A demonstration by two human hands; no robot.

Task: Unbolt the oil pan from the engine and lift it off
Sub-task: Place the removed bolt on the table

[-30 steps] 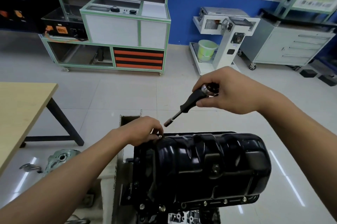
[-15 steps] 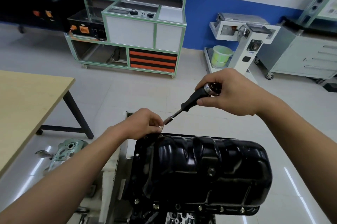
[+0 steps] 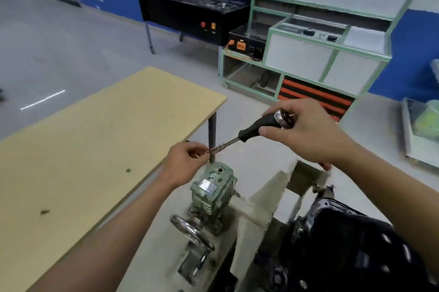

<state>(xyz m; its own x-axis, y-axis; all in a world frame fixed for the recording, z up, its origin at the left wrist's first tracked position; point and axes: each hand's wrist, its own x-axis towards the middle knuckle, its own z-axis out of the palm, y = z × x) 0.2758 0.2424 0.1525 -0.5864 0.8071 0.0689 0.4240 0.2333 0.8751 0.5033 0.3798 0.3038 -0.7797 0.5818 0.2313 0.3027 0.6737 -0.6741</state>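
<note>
Gripping driver with right fingers; pinching tiny piece, likely bolt, at driver tip with left fingers. Risk: slack pinch, piece lost on floor.

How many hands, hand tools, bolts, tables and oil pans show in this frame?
Hands: 2, left and right
Hand tools: 1, socket driver gripped by the right hand
Bolts: 1, what looks like a small bolt pinched by the left hand at the driver's tip
Tables: 1, wooden table
Oil pans: 1, black oil pan
Total: 6
</note>
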